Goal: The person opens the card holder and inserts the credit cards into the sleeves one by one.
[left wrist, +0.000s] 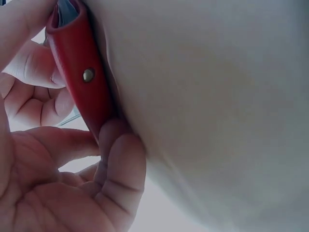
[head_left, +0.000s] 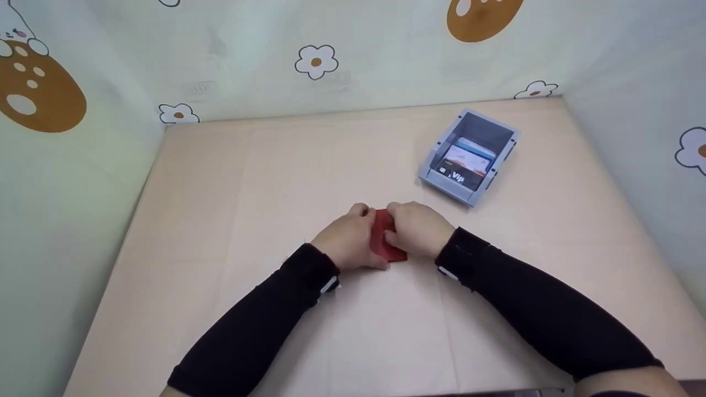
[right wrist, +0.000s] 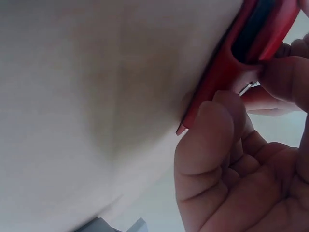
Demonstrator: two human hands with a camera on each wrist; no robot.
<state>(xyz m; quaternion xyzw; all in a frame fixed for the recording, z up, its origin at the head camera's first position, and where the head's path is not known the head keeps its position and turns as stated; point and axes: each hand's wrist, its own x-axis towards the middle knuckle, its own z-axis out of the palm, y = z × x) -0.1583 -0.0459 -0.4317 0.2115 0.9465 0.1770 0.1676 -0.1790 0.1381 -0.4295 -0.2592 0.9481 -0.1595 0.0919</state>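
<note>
Between my two hands, over the middle of the table, is a small red wallet point(head_left: 380, 234), apparently a card holder. My left hand point(head_left: 348, 240) grips its left side, thumb near the lower edge. From the right, my right hand point(head_left: 422, 229) pinches it with thumb and fingers. A metal snap stud point(left wrist: 88, 75) shows on the wallet's side in the left wrist view, with dark or clear sleeves at its folded end. The right wrist view shows an opening with a dark inside in the red wallet point(right wrist: 219, 77). Fingers hide much of it.
A grey-blue plastic bin point(head_left: 448, 186) stands at the back right, holding several cards point(head_left: 466, 160), the front one marked "Vip". A pale cloth covers the table point(head_left: 276, 182). Patterned curtains point(head_left: 248, 66) hang around the back and sides.
</note>
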